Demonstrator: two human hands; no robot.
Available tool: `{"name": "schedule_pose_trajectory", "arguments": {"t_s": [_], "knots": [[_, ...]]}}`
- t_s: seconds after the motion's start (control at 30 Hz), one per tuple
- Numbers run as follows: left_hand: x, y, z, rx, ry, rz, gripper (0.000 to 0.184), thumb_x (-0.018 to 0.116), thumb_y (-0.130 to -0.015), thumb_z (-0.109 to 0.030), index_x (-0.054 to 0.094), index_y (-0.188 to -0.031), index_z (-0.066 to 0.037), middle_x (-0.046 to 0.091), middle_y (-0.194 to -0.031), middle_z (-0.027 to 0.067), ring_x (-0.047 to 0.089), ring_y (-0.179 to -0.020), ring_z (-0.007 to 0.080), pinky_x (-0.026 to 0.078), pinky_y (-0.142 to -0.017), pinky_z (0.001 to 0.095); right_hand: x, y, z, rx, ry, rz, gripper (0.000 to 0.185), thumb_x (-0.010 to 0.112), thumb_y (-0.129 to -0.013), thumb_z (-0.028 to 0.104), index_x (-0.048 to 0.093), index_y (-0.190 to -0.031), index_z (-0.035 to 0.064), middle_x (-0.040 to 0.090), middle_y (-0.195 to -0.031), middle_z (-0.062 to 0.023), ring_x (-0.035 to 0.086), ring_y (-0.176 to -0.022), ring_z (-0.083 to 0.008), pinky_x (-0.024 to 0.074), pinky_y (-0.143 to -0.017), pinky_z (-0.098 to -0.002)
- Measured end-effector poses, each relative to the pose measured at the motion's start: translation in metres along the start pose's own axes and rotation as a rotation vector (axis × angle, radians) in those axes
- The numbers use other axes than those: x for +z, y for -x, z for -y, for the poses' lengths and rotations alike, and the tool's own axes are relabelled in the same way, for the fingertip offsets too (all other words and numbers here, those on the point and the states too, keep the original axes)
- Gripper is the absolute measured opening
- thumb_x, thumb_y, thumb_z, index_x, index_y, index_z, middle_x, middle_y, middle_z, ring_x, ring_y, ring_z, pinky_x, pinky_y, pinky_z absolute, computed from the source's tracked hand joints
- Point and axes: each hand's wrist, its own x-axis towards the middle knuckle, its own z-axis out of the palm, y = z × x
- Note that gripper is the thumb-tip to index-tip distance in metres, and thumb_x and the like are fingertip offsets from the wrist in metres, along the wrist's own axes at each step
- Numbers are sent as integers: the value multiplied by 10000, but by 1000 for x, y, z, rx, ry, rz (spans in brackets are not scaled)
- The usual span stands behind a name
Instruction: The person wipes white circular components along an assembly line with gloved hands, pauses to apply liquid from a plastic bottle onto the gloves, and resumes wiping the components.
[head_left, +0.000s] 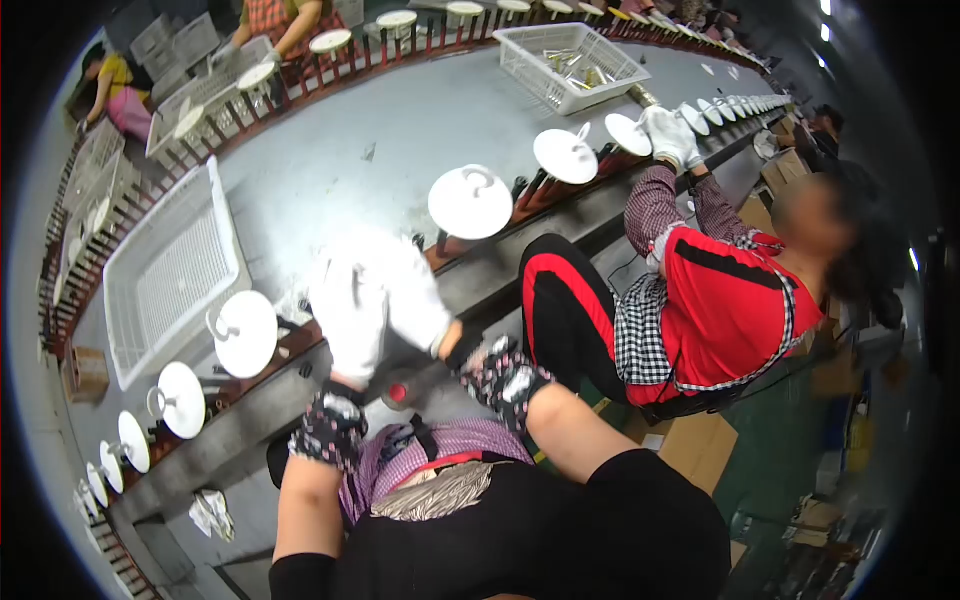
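Looked like we were in a two-handed step, left hand (350, 305) and right hand (416, 308) bunched between two white discs (468, 206) along the surface (320, 155), couldn't tell our grip, next move probably needed steadiness.

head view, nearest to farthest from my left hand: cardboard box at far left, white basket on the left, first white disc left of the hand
1. White disc: just left of the left hand.
2. White basket: farther left, beyond the disc.
3. Cardboard box: far left, past the basket.
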Motion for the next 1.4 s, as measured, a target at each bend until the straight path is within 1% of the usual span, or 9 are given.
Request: {"name": "schedule_pose_trajectory", "arguments": {"t_s": [0.03,0.13,0.3,0.5,0.7,0.9,1.1,1.3,1.4], "knots": [[5,33,13,9,-120,34,597,692,-943,-158,575,-1502,17,548,-1551,252,441,-1490,480,315,-1266,560,7,19,5,149,-22,24,515,557,-963,228,634,-1440,49,626,-1472,-183,540,-1412,-366,328,-1260,-542],[-14,70,-14,106,-206,198,581,702,-931,-134,585,-1477,26,526,-1562,256,434,-1490,510,319,-1250,598,-18,41,19,31,243,180,542,561,-959,314,634,-1432,59,596,-1511,-176,492,-1473,-358,227,-1295,-609],[-1,61,-34,180,112,304,698,778,-918,-135,489,-1523,59,515,-1561,274,413,-1536,464,279,-1280,622,-35,10,-21,318,344,-222,462,675,-940,260,691,-1286,-46,571,-1476,-270,458,-1458,-453,237,-1275,-643],[55,-49,-7,11,47,165,578,759,-932,-326,628,-1408,-25,643,-1406,217,543,-1378,424,332,-1230,584,4,-46,-85,195,414,103,498,600,-930,446,779,-1265,125,673,-1463,-87,551,-1425,-246,247,-1289,-535],[57,-65,27,-239,189,126,439,815,-911,-310,749,-1227,-13,751,-1225,176,672,-1215,373,474,-1139,452,9,-77,-69,14,127,395,295,693,-880,345,733,-1098,150,754,-1154,-98,704,-1123,-290,543,-1010,-422],[21,-18,33,-219,216,-13,394,762,-942,-221,731,-1277,-16,706,-1338,205,649,-1259,404,452,-1163,492,33,-32,-29,57,184,118,467,572,-941,287,701,-1331,65,697,-1358,-163,610,-1323,-339,368,-1238,-519],[-6,63,-6,100,-274,54,572,639,-989,-140,536,-1531,7,535,-1576,231,407,-1536,428,147,-1324,566,1,40,17,65,242,217,522,527,-987,358,647,-1419,90,600,-1526,-109,441,-1521,-325,150,-1315,-627],[14,53,-32,92,64,317,689,745,-938,-119,474,-1545,64,484,-1587,282,376,-1541,487,245,-1296,604,-37,12,-26,405,338,-246,542,685,-919,267,637,-1370,-29,574,-1472,-231,465,-1467,-419,211,-1285,-646],[47,-2,-18,60,2,298,693,745,-971,-258,497,-1534,61,497,-1574,294,411,-1526,442,267,-1293,572,-16,-21,-67,350,522,-39,550,653,-937,413,670,-1305,4,583,-1509,-194,489,-1473,-351,257,-1265,-607]]}}
